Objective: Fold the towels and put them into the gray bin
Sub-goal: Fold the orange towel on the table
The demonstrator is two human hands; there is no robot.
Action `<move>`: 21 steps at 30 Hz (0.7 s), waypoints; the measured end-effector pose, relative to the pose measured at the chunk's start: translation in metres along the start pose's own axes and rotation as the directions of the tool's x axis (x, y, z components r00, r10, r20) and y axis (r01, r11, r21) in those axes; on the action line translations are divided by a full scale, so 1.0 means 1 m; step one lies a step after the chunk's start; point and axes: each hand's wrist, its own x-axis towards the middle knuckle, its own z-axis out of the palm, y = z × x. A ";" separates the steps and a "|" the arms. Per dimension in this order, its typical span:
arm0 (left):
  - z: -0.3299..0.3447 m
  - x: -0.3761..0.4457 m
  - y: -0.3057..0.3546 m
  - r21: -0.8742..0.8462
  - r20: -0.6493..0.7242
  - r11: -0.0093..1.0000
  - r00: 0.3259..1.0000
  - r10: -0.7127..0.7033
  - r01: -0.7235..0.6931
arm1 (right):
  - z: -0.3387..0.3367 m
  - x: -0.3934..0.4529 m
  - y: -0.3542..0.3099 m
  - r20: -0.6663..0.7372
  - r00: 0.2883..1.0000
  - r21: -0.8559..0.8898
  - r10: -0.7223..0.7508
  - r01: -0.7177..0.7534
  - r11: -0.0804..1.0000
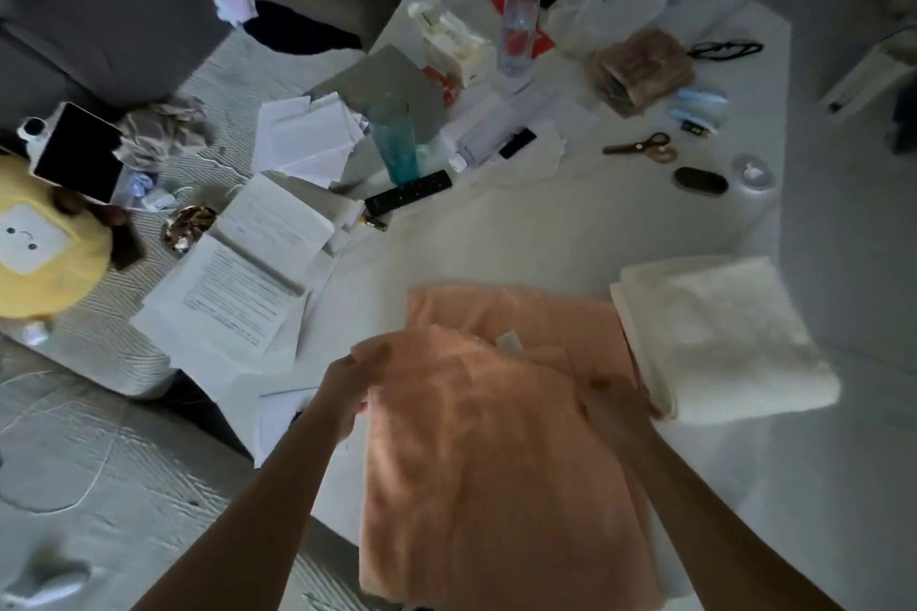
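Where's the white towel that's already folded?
In the head view, the folded white towel lies on the table at the right, touching the peach towel that both hands are holding.

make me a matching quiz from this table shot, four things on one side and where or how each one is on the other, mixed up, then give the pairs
Things
1. peach towel
2. white towel
3. scissors
4. clear bottle

Places or states
A. standing upright at the far side of the table
B. held at its upper edge by both hands
C. lying flat beyond the white towel, near a dark oval object
D. folded, resting on the table right of the peach towel

Pairs: 1-B, 2-D, 3-C, 4-A

The left hand and right hand each grip the peach towel.
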 end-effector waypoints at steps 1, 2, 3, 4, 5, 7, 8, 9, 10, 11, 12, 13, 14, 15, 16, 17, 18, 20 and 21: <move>0.002 0.002 0.008 0.028 0.021 0.999 0.999 0.046 -0.046 | 0.000 0.002 -0.001 -0.034 0.999 0.027 -0.021 0.022 0.999; 0.005 0.003 0.016 0.051 0.039 0.994 0.995 0.094 -0.096 | -0.003 -0.003 -0.004 -0.083 0.993 0.027 -0.083 0.086 0.996; 0.007 0.006 0.024 0.045 0.077 0.987 0.986 0.150 -0.154 | -0.004 -0.003 -0.003 -0.161 0.973 0.068 -0.164 0.177 0.982; 0.007 0.008 0.033 0.001 0.137 0.977 0.968 0.212 -0.214 | -0.009 -0.010 -0.005 -0.232 0.951 0.111 -0.205 0.235 0.966; 0.007 0.010 0.042 -0.077 0.196 0.964 0.944 0.265 -0.254 | -0.011 -0.013 0.000 -0.298 0.922 0.169 -0.246 0.305 0.937; 0.006 0.017 0.056 -0.222 0.247 0.942 0.919 0.306 -0.254 | -0.016 -0.026 0.005 -0.362 0.892 0.164 -0.270 0.346 0.924; 0.008 0.023 0.059 -0.214 0.236 0.944 0.925 0.299 -0.251 | -0.017 -0.030 0.007 -0.368 0.885 0.130 -0.284 0.352 0.927; 0.011 0.031 0.059 -0.129 0.193 0.959 0.943 0.273 -0.251 | -0.014 -0.028 0.012 -0.369 0.878 0.079 -0.304 0.355 0.931; 0.017 0.040 0.057 0.017 0.128 0.971 0.964 0.233 -0.237 | -0.011 -0.026 0.014 -0.337 0.891 0.027 -0.304 0.332 0.943; 0.025 0.049 0.053 0.187 0.057 0.961 0.979 0.195 -0.202 | -0.006 -0.018 0.019 -0.276 0.922 0.004 -0.272 0.284 0.959; 0.032 0.056 0.049 0.351 -0.004 0.924 0.986 0.166 -0.154 | -0.001 -0.013 0.023 -0.176 0.967 0.035 -0.184 0.193 0.981; 0.037 0.061 0.044 0.476 -0.047 0.872 0.986 0.158 -0.117 | 0.005 -0.006 0.027 -0.079 0.993 0.054 -0.085 0.089 0.995; 0.042 0.065 0.041 0.547 -0.069 0.831 0.984 0.167 -0.103 | 0.008 -0.001 0.027 -0.026 1.000 0.022 -0.008 0.008 1.000; 0.044 0.068 0.039 0.571 -0.079 0.814 0.980 0.181 -0.104 | 0.011 0.006 0.029 -0.021 1.000 -0.047 0.019 -0.020 0.999; 0.046 0.070 0.038 0.570 -0.086 0.815 0.979 0.187 -0.105 | 0.012 0.010 0.030 -0.029 0.999 -0.133 0.029 -0.032 0.991; 0.048 0.073 0.038 0.554 -0.092 0.827 0.979 0.181 -0.100 | 0.014 0.013 0.031 -0.061 0.998 -0.215 0.030 -0.043 0.976; 0.049 0.074 0.037 0.534 -0.094 0.841 0.983 0.159 -0.085 | 0.016 0.013 0.032 -0.086 0.995 -0.261 0.049 -0.070 0.963; 0.050 0.074 0.034 0.495 -0.078 0.868 0.994 0.073 -0.025 | 0.022 0.008 0.036 -0.109 0.993 -0.318 0.046 -0.078 0.945; 0.048 0.073 0.032 0.475 -0.060 0.880 0.998 0.020 0.011 | 0.025 0.005 0.039 -0.116 0.993 -0.334 0.031 -0.069 0.940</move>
